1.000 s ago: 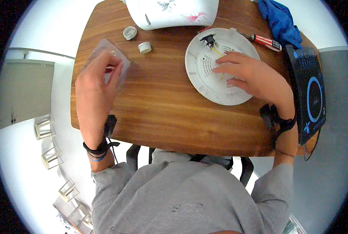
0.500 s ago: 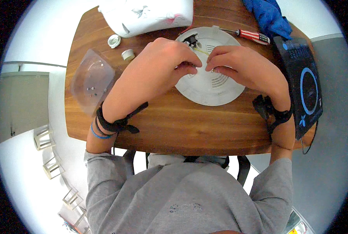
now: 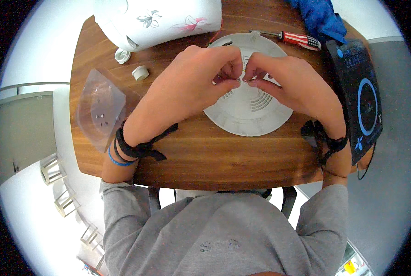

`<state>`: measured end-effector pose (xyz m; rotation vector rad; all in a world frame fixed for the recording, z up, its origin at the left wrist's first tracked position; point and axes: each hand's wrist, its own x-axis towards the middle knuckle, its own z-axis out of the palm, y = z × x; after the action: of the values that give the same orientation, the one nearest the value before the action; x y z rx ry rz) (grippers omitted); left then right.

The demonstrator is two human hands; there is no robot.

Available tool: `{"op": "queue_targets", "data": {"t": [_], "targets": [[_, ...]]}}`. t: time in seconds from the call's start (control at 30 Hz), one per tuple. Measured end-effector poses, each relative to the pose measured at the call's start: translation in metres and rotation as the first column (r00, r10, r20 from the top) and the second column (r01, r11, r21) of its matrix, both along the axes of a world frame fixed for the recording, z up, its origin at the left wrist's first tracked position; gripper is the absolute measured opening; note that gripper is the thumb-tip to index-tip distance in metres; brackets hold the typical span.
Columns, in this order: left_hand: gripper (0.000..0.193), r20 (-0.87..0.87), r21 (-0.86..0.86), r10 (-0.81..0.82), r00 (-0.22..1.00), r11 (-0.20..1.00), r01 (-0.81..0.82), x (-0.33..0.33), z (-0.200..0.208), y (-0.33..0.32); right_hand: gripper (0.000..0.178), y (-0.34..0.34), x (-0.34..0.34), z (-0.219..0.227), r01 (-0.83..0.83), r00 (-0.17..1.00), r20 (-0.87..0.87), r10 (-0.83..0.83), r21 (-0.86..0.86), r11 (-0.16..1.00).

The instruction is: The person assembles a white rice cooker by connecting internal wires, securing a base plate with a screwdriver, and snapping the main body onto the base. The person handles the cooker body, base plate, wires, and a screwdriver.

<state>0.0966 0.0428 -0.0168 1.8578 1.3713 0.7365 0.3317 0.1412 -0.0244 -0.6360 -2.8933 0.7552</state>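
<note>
My left hand (image 3: pixel 208 69) and my right hand (image 3: pixel 283 78) meet above a round white vented cover (image 3: pixel 247 124) lying on the table. Each has thumb and forefinger pinched, the fingertips almost touching. Something small and thin shows at the tips, perhaps wire ends, but too little of it is visible to name. My left hand hides most of a black part at the cover's upper left edge. Just beyond the cover lies a screwdriver (image 3: pixel 302 40) with a red, white and dark handle.
A white appliance body (image 3: pixel 168 34) with a flower print lies at the far left. Near it are two small white caps (image 3: pixel 140 72) (image 3: pixel 122 56). A clear plastic tray (image 3: pixel 95 94) holds several small screws. A blue cloth (image 3: pixel 320 20) and a black cooktop (image 3: pixel 353 92) occupy the right side.
My fingertips have come closer together over the cover, and my left hand now hides more of the black part. The whole view has shifted slightly.
</note>
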Motion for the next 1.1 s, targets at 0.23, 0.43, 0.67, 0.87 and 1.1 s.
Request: {"op": "queue_targets", "data": {"t": [0.23, 0.43, 0.67, 0.87, 1.1], "targets": [[0.031, -0.038, -0.017, 0.012, 0.999, 1.000, -0.013, 0.000, -0.001, 0.001, 0.018, -0.002, 0.000, -0.003, 0.001, 0.998, -0.063, -0.006, -0.069, 0.998], [0.037, -0.051, -0.017, -0.009, 0.999, 1.000, 0.008, 0.002, 0.000, -0.002, 0.020, -0.002, 0.000, -0.005, -0.033, 0.994, -0.107, 0.022, -0.094, 0.995], [0.038, -0.064, 0.015, -0.021, 0.998, 1.000, 0.022, 0.003, 0.000, -0.002, 0.021, -0.002, 0.000, -0.011, -0.079, 0.978, -0.203, 0.055, -0.112, 0.991], [0.039, -0.069, 0.018, -0.022, 0.997, 1.000, 0.023, 0.003, -0.002, -0.004, 0.021, -0.004, 0.000, -0.009, -0.059, 0.987, -0.156, 0.042, -0.106, 0.993], [0.037, -0.068, 0.027, -0.029, 0.997, 0.999, 0.031, 0.003, -0.004, -0.004, 0.021, -0.007, 0.001, -0.005, -0.035, 0.992, -0.125, 0.021, -0.111, 0.993]]}}
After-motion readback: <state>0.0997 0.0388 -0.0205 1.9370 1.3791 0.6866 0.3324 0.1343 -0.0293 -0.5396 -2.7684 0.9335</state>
